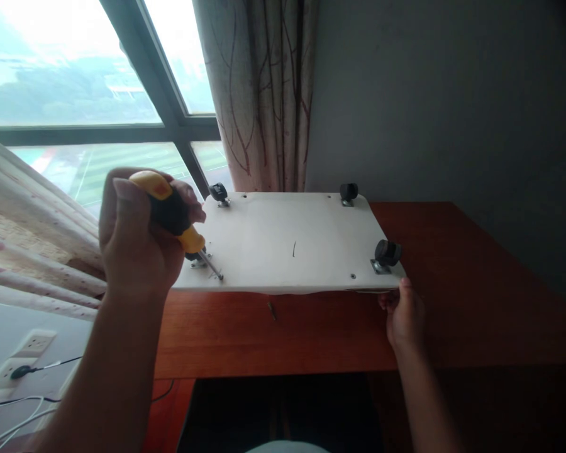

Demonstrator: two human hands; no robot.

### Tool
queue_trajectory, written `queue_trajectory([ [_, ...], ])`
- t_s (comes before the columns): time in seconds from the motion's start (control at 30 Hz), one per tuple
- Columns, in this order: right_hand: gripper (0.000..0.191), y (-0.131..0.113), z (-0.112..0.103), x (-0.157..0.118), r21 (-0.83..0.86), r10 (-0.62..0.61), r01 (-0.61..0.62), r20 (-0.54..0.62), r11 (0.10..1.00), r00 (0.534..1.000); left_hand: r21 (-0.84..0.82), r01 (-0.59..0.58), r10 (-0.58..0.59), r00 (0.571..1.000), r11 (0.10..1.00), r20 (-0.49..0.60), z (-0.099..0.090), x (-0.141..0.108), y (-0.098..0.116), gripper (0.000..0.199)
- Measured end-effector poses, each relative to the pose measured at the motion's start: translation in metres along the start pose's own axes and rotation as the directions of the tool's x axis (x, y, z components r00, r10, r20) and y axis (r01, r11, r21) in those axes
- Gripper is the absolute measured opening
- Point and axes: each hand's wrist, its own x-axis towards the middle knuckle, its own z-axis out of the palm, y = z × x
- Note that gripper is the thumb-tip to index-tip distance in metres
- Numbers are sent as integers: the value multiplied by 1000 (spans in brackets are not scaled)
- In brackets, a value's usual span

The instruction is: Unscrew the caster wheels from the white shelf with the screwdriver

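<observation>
My left hand [141,236] is wrapped round a yellow and black screwdriver [170,211], whose tip meets a screw spot near the front left of a white board [273,233]. My right hand [405,314] pinches the board's front right corner. Black casters stand up on the board: one at back left [218,192], one at back right [348,192] and one at front right [387,253]. A further caster at front left is mostly hidden behind the screwdriver and my left hand. On the table just in front of the board lies a small screw [271,310].
The board rests on a reddish-brown wooden table [453,283]. A window and curtains [268,94] are behind and at the left, with a grey wall at the right. Wall sockets [35,343] with cables are at the lower left. A dark chair [283,409] stands below the table's front edge.
</observation>
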Motion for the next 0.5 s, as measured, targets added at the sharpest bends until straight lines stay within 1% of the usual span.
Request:
queue_trajectory([
  [0.07,42,0,0,0,1,-5,5,-4,1000,1000,-7,44,-44,999,999,-30,-1,3,0,37],
  [0.17,41,-1,1,-1,2,-5,5,-5,1000,1000,-38,165,-169,978,986,-126,1,10,1,60],
  [0.23,41,-2,0,-1,-4,0,0,4,1000,1000,-76,183,-194,965,980,-174,3,12,0,65],
  [0.3,42,-2,0,-1,-4,3,-3,6,1000,1000,-90,108,-124,973,990,-196,3,10,-1,60],
  [0.37,43,-2,0,-1,0,7,-7,1,1000,1000,-62,1,-12,983,998,-184,0,6,-3,45],
  [0.4,43,-2,1,-1,0,9,-9,-4,1000,1000,-45,-35,28,986,998,-165,-2,4,-4,38],
  [0.47,44,-2,1,-1,-4,11,-11,-11,1000,1000,-32,-65,61,990,997,-123,-8,1,-5,31],
  [0.5,44,-2,2,-1,-5,10,-10,-15,1000,1000,-37,-54,50,993,998,-106,-11,1,-5,31],
])
